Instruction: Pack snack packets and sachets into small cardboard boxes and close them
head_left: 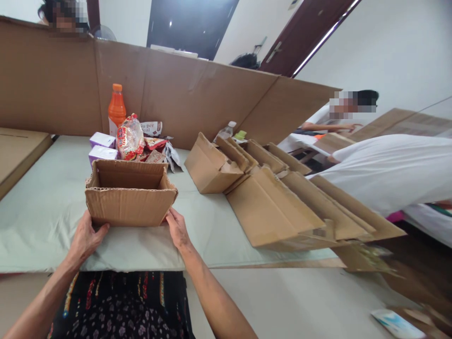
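An open-topped cardboard box [130, 207] stands in front of me on the cloth-covered table. My left hand [86, 238] is closed on its lower left corner, thumb along the front face. At the lower right corner, my right hand [178, 228] grips the same box, fingers partly hidden behind its edge. The inside of the box shows only in part. Just behind it are two purple-and-white cartons [102, 153], a clear red-printed snack bag [130, 139] and several small packets [155, 150]. An orange drink bottle [117, 110] stands upright behind them.
To the right stand several open cardboard boxes [275, 207], with a clear bottle [226, 131] behind them. A tall cardboard wall [169, 94] runs along the table's back. A flat cardboard box [21, 155] lies at left. Other people in white [388, 160] are at the right.
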The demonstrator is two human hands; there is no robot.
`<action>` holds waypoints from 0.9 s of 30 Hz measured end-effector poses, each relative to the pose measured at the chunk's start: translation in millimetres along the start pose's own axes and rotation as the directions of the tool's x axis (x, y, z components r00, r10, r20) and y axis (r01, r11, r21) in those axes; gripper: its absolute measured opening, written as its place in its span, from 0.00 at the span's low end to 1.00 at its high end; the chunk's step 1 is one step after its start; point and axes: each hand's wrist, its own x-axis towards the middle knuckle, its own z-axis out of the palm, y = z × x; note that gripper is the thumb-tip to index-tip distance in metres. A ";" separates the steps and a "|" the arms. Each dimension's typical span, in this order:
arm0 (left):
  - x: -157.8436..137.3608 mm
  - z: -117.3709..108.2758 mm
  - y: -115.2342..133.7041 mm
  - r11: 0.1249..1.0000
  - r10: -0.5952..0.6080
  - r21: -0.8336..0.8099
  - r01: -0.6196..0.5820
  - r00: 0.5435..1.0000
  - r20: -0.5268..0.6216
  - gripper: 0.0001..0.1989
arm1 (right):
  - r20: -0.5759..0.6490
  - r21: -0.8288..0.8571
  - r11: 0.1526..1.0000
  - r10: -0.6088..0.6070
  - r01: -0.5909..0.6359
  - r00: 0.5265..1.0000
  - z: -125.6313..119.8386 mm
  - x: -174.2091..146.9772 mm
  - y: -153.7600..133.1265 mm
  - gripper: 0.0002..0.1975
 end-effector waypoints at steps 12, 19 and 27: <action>1.0 1.0 0.6 1.000 -0.012 -0.011 0.012 1.000 -0.015 0.16 | 0.022 0.006 1.000 0.000 0.000 1.000 -0.8 1.1 -2.0 0.26; 1.0 1.4 1.9 1.000 -0.004 -0.020 0.004 1.000 -0.018 0.18 | 0.027 0.016 1.000 0.003 -0.003 1.000 -0.9 -0.3 -4.4 0.25; 2.1 -0.3 1.4 1.000 -0.008 -0.012 0.008 1.000 -0.021 0.19 | 0.025 0.013 1.000 -0.011 0.010 1.000 1.5 0.9 -6.9 0.26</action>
